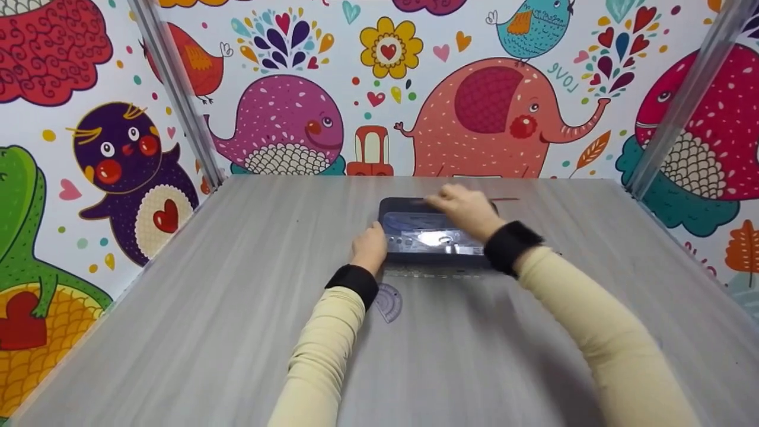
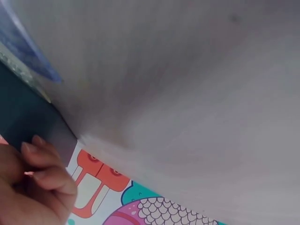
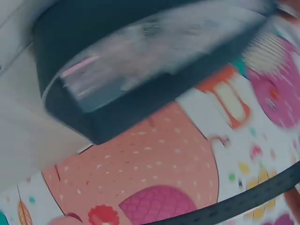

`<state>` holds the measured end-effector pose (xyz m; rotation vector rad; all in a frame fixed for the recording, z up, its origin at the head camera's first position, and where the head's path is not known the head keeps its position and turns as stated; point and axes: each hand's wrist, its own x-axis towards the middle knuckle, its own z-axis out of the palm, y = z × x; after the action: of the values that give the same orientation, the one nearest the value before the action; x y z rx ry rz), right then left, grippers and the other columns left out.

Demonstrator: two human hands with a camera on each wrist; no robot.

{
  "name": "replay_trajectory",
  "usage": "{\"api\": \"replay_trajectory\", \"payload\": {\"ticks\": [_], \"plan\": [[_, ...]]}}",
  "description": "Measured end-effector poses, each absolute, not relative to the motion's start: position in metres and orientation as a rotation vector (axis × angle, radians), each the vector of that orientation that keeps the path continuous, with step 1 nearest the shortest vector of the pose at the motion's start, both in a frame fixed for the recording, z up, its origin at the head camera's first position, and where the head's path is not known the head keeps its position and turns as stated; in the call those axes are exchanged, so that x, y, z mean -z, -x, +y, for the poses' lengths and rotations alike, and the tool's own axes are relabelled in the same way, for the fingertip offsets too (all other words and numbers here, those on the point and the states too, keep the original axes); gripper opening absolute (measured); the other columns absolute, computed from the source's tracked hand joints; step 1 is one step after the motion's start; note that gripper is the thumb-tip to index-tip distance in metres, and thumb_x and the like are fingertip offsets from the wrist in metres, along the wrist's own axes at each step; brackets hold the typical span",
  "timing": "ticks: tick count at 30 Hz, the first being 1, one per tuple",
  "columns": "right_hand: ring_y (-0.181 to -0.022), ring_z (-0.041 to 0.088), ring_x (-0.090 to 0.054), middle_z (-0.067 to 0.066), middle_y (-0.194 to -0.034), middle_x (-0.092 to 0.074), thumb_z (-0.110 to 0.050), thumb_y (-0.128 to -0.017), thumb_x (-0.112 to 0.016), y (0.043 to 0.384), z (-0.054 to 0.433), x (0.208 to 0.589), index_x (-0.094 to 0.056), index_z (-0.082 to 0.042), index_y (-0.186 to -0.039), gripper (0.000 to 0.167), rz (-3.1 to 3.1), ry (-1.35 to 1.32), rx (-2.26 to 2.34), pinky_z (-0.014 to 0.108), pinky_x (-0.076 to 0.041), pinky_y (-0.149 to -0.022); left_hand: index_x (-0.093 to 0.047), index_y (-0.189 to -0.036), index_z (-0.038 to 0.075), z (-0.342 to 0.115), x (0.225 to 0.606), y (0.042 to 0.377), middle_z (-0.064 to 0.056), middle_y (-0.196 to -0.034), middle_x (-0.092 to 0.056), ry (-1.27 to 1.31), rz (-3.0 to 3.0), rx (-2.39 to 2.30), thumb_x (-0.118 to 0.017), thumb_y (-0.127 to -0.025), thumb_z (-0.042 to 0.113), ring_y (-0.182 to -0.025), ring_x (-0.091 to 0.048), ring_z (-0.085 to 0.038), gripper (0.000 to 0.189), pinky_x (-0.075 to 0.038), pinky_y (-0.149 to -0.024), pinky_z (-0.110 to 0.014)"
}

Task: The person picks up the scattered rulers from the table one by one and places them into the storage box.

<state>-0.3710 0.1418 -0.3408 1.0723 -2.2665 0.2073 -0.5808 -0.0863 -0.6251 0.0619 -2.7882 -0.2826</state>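
A dark rectangular box (image 1: 439, 259) stands on the table, with shiny clear-wrapped contents (image 1: 436, 238) inside. My left hand (image 1: 369, 244) holds its left side; in the left wrist view, curled fingers (image 2: 44, 164) touch the outer wall. Above the box's back right part, my right hand (image 1: 466, 210) grips a long thin pencil-like stick (image 1: 507, 199), reddish in the head view. In the right wrist view, the stick (image 3: 225, 204) looks dark, with only part of the hand (image 3: 293, 201) at the edge. Its exact kind is unclear.
A translucent bluish protractor (image 1: 389, 303) lies in front of the box, beside my left wrist. A clear strip with marks, ruler-like (image 1: 439, 274), lies along the box's front. The grey table (image 1: 207, 308) meets a printed cartoon wall (image 1: 379, 112) and metal posts.
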Motion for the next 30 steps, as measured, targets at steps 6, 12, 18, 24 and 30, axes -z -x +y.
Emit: {"api": "replay_trajectory", "payload": {"ticks": [6,12,18,24,30], "plan": [[-0.060,0.026,-0.057,0.011,-0.077,-0.057,0.002,-0.073,-0.064,0.390,0.120,0.388,-0.070,-0.014,-0.097,0.029,-2.220,-1.191,0.233,0.036,-0.047,-0.044,-0.050,-0.106,0.009,-0.081,0.607,0.562,-0.011,-0.089,-0.067,-0.064,-2.821,0.285,-0.038,-0.095,0.017,-0.074,-0.065,-0.030,0.018,-0.049,-0.054,-0.047],[-0.074,0.027,-0.065,0.012,-0.081,-0.067,-0.007,-0.082,-0.063,0.395,0.121,0.394,-0.073,-0.011,-0.096,0.018,-2.590,-1.178,-0.025,0.040,-0.052,-0.065,-0.050,-0.113,0.008,-0.082,0.603,0.556,-0.011,-0.091,-0.067,-0.081,-2.844,0.270,-0.036,-0.096,0.014,-0.076,-0.065,-0.030,0.023,-0.049,-0.055,-0.047],[-0.094,0.033,-0.060,0.019,-0.101,-0.062,-0.001,-0.083,-0.059,0.392,0.148,0.372,-0.063,0.000,-0.111,0.028,-2.747,-1.229,-0.227,0.044,-0.049,-0.081,-0.051,-0.110,0.005,-0.078,0.544,0.496,-0.013,-0.093,-0.067,-0.072,-2.876,0.291,-0.035,-0.095,0.009,-0.079,-0.066,-0.030,0.022,-0.051,-0.059,-0.046],[-0.103,0.041,-0.055,0.028,-0.112,-0.058,0.005,-0.083,-0.055,0.391,0.218,0.332,-0.056,0.009,-0.115,0.032,-2.729,-0.952,-0.399,0.051,-0.044,-0.088,-0.051,-0.110,0.000,-0.072,0.465,0.426,-0.016,-0.097,-0.066,-0.081,-2.927,0.366,-0.037,-0.094,0.005,-0.086,-0.065,-0.032,0.021,-0.052,-0.069,-0.044],[-0.105,0.047,-0.050,0.032,-0.118,-0.053,0.003,-0.081,-0.060,0.380,0.292,0.349,-0.051,0.009,-0.121,0.042,-2.944,-0.804,-0.481,0.057,-0.041,-0.087,-0.050,-0.112,0.001,-0.068,0.460,0.420,-0.016,-0.099,-0.066,-0.084,-2.949,0.364,-0.034,-0.096,0.006,-0.087,-0.065,-0.032,0.023,-0.052,-0.070,-0.044]]}}
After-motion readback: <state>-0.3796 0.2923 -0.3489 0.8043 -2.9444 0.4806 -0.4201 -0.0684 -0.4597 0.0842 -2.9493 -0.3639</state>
